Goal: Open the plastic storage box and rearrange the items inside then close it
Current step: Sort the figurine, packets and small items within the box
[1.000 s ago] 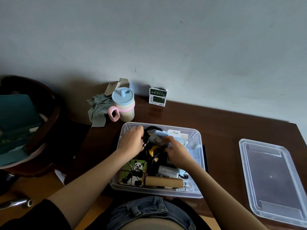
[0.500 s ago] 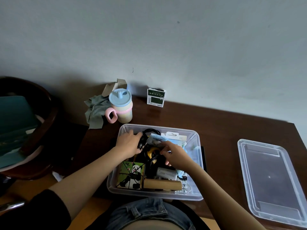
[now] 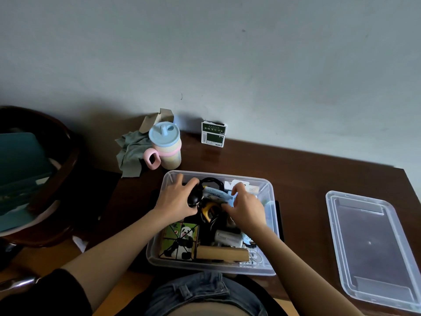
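clear plastic box [image 3: 268,226] lidless, cluttered; left hand [image 3: 175,200] grips black headphones [image 3: 196,195], right hand [image 3: 247,207] pinches packet [image 3: 215,194].

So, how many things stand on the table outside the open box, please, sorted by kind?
Clear plastic lid: 1
Cup with blue top and pink handle: 1
Grey-green cloth: 1
Green and white small carton: 1
Brown cardboard box behind the cup: 1
Total: 5

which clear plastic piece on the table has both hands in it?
The storage box at the near edge, full of items; the left hand and right hand reach inside. The lid lies apart, right.
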`<state>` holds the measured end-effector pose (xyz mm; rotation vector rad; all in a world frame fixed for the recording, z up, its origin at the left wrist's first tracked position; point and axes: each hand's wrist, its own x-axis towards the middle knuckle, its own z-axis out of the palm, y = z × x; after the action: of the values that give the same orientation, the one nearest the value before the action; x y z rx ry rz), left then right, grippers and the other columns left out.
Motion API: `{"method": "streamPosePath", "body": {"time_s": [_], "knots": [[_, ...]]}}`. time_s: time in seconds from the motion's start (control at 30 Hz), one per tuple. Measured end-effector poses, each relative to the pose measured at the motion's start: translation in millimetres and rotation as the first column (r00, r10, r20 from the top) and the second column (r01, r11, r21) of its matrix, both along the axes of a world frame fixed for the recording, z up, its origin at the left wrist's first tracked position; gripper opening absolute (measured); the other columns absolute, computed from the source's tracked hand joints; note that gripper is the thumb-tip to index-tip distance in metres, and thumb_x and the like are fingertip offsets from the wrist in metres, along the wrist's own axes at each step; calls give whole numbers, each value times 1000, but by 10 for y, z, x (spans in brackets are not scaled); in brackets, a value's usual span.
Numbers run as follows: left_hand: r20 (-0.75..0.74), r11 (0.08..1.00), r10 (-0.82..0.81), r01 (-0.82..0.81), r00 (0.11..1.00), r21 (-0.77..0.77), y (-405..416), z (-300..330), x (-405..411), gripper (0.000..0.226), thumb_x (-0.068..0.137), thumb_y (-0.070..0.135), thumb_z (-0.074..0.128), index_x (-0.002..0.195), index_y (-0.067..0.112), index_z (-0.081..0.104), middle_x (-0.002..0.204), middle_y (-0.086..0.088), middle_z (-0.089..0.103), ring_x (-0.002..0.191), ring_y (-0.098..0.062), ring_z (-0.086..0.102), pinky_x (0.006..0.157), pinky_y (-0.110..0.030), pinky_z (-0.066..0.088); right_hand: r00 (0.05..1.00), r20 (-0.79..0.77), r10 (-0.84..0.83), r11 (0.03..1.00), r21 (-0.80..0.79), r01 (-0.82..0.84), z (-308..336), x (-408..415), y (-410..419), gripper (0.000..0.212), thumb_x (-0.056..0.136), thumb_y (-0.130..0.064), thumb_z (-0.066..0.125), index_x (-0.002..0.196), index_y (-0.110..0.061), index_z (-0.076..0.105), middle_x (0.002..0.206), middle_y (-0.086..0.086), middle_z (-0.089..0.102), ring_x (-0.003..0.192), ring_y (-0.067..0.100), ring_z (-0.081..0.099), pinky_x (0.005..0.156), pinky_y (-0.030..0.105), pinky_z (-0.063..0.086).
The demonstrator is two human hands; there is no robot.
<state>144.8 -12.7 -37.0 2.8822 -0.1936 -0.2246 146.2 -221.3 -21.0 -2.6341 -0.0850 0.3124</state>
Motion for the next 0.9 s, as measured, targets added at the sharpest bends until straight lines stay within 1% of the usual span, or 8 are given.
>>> {"method": "streamPosePath", "body": {"time_s": [0.13, 0.23, 0.37, 0.43, 0.57, 0.7, 0.8, 0.9], "knots": [[126, 920, 180, -121, 976, -372, 87, 164, -58, 51, 69, 48, 72, 110, 37, 43, 104, 5, 38, 85, -18, 56, 66, -27, 47, 999, 26, 20, 1000, -14, -20, -28, 101, 41, 14, 88, -35, 57, 92, -22, 55, 80, 2, 66, 77, 27, 61, 54, 30, 37], [104, 786, 308, -191, 946, -588, 177, 311, -51, 51, 66, 54, 65, 105, 30, 44, 105, 1, 45, 87, -14, 53, 76, -27, 45, 996, 82, -26, 999, 43, 22, 7, 155, 19, 30, 90, -39, 57, 68, -22, 46, 58, -2, 52, 62, 27, 52, 49, 30, 28], [-110, 536, 253, -234, 961, -811, 287, 415, -67, 49, 67, 30, 66, 109, 20, 42, 100, 2, 51, 91, -2, 53, 74, -11, 43, 984, 146, -102, 969, 239, 65, 114, 180, -63, 20, 92, -36, 57, 77, -23, 55, 52, -6, 51, 49, 13, 48, 45, 31, 35], [-200, 431, 160, -250, 967, -867, 223, 434, -106, 49, 67, 26, 68, 108, 25, 41, 102, 0, 52, 94, 1, 54, 78, -8, 44, 970, 181, -164, 935, 341, 94, 177, 169, -124, 16, 92, -31, 59, 79, -24, 55, 53, -7, 53, 48, 9, 51, 42, 19, 34], [-255, 572, -73, -169, 964, -803, -85, 339, -220, 61, 69, 33, 72, 119, 33, 37, 119, -7, 47, 111, -16, 49, 95, -27, 43, 967, 101, -233, 862, 481, 158, 264, 146, -251, 20, 94, -30, 54, 74, -27, 54, 62, -3, 61, 52, 7, 54, 49, 22, 43], [-373, 723, -254, -81, 892, -686, -362, 166, -291, 55, 84, 32, 69, 129, 29, 37, 128, -1, 36, 121, -16, 40, 101, -25, 35, 968, 61, -242, 818, 549, 170, 301, 85, -375, 17, 95, -29, 53, 78, -32, 56, 66, -6, 64, 54, 4, 54, 53, 28, 48], [-429, 925, -325, 190, 843, -328, -394, 56, -321, 54, 91, 48, 50, 138, 28, 37, 137, 1, 32, 129, -17, 30, 108, -36, 30, 963, 64, -263, 775, 608, 172, 321, 44, -455, 17, 94, -25, 55, 79, -33, 58, 66, -9, 64, 52, 0, 54, 49, 18, 46], [-437, 933, -277, 130, 856, -337, -373, 41, -330, 43, 94, 42, 45, 133, 23, 50, 135, 2, 39, 129, -14, 33, 109, -36, 30, 969, 16, -245, 728, 663, 173, 342, 32, -507, 14, 93, -24, 58, 80, -27, 60, 65, -6, 64, 52, 3, 55, 48, 18, 47]]}}
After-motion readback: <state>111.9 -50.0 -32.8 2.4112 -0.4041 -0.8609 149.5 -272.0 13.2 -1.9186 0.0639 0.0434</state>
